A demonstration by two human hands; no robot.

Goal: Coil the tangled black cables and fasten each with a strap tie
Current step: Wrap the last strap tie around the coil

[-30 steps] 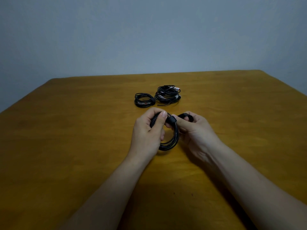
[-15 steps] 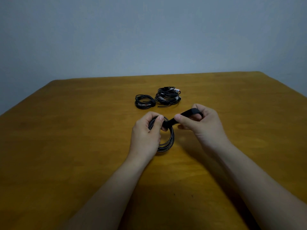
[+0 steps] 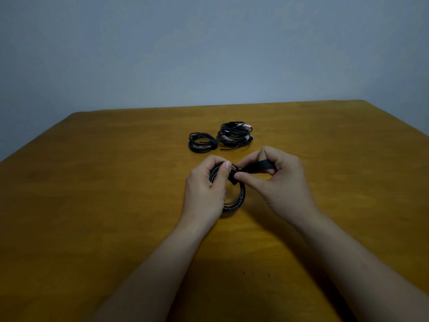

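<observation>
Black coiled cable (image 3: 241,196) held in left grip (image 3: 204,189); right grip (image 3: 281,182) pinches strap tie (image 3: 257,168).

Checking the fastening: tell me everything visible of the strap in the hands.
The strap is a flat black band, apparently fabric, not yet closed. One end wraps the coiled cable at its top; the free end slants up and right, pinched by the right hand. The left hand grips the cable beside it.
</observation>
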